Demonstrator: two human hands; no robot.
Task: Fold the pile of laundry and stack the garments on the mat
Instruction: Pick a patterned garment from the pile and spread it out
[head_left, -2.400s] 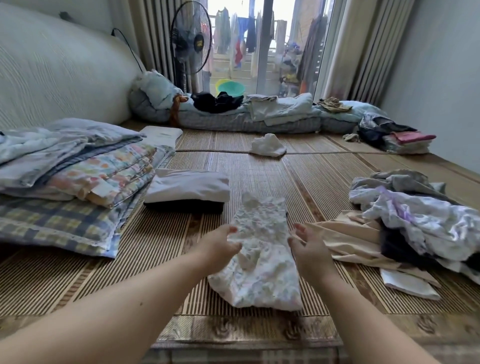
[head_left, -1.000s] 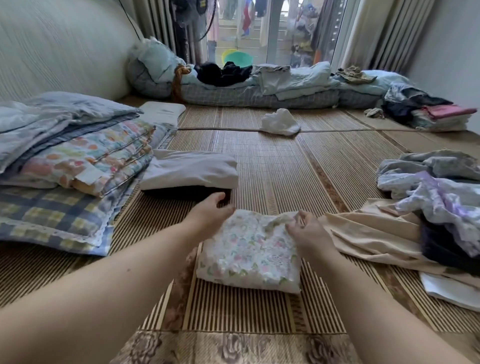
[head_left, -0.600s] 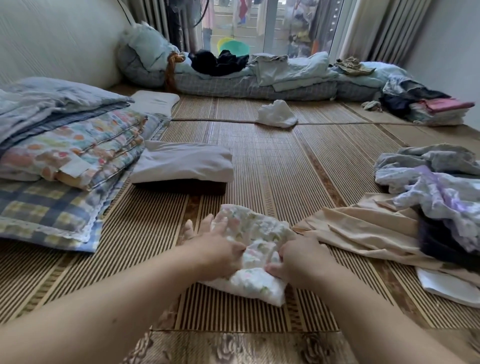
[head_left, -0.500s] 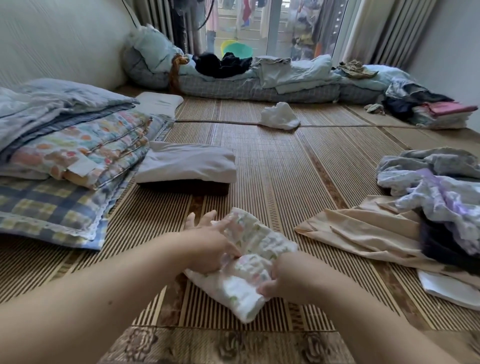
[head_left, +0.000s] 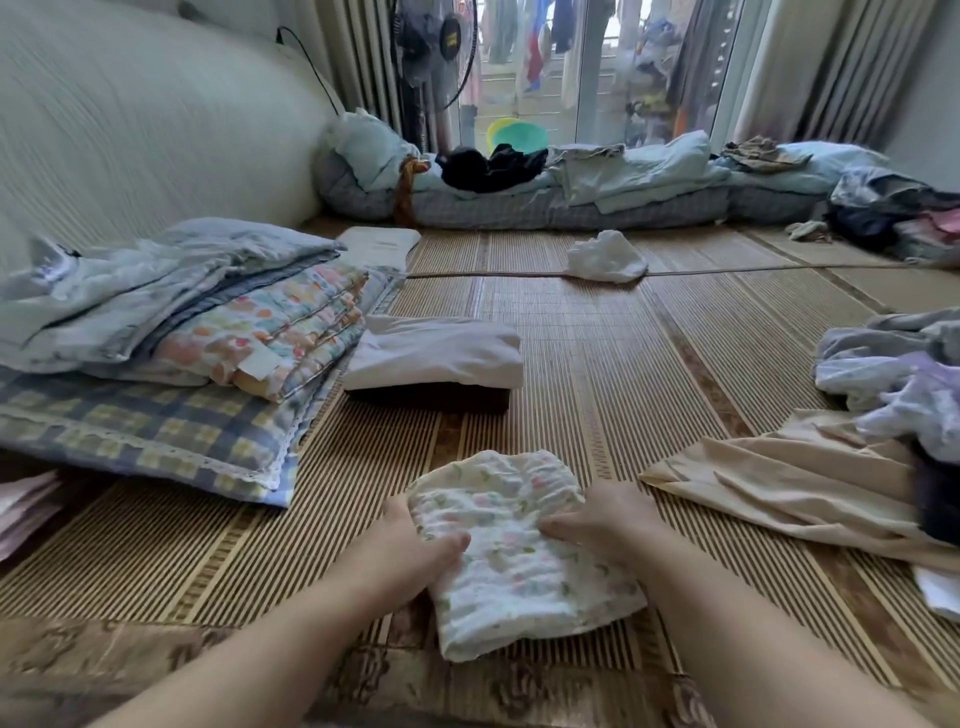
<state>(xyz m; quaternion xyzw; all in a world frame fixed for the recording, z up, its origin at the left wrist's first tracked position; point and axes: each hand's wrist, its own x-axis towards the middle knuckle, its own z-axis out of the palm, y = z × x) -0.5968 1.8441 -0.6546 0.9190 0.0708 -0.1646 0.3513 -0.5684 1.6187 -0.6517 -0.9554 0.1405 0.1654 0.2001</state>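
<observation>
Both hands grasp one folded floral garment (head_left: 514, 556) at the near edge of the woven mat (head_left: 597, 353): the left hand (head_left: 415, 545) has its thumb over the cloth's left edge, and the right hand (head_left: 608, 519) pinches the right edge with its thumb on top. Just beyond, two folded garments form a stack, a white one (head_left: 436, 353) on a dark one (head_left: 431, 400). To the right lies the unfolded pile (head_left: 893, 384), spilling onto a beige garment (head_left: 779, 483). The bedding stack (head_left: 208, 332) on the left shows one white sewn label (head_left: 258, 364) – its print too small to read – and the fan (head_left: 439, 47) carries one yellow hub badge (head_left: 451, 37), equally illegible. One crumpled white cloth (head_left: 605, 257) sits farther back on the mat.
</observation>
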